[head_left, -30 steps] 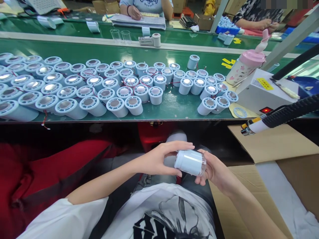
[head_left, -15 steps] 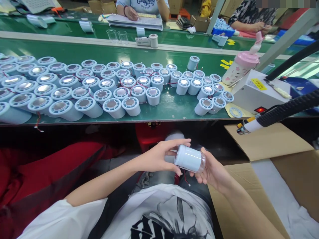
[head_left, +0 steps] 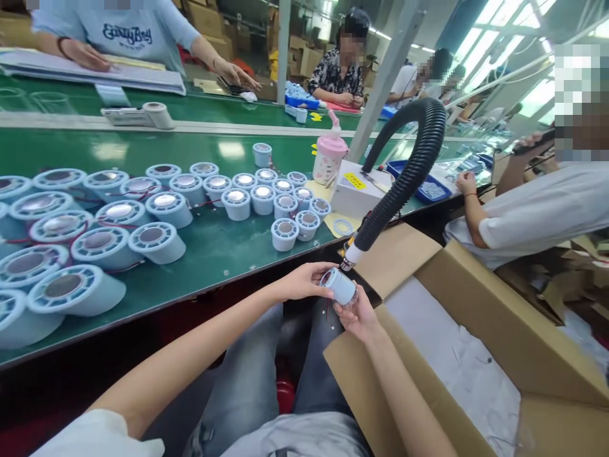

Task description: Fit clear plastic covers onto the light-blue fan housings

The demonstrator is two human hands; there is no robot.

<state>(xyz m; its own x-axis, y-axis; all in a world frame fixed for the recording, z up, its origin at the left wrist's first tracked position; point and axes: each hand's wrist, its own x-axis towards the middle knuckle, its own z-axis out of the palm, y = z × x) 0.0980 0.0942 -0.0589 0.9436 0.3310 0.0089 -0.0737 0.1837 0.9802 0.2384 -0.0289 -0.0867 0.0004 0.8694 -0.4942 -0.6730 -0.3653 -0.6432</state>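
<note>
Light-blue cylinder [head_left: 343,289], green tabletop [head_left: 223,251] (black hose [head_left: 402,187])

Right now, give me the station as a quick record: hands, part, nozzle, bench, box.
left hand: holds the ringed end of a light-blue cylinder
right hand: grips its clear end
nozzle: on a black corrugated hose, close by the cylinder; contact unclear
bench: green, bearing many similar cylinders
box: open cardboard, right of the legs

Worktop [head_left: 228,260] green, glossy. Blue cylinders [head_left: 159,246] stand on it, many close together, left to centre. At right: 1 pink-lidded cup [head_left: 328,164], 1 yellowish sheet [head_left: 333,226], 1 white unit [head_left: 354,202], 1 blue tray [head_left: 404,176].
</note>
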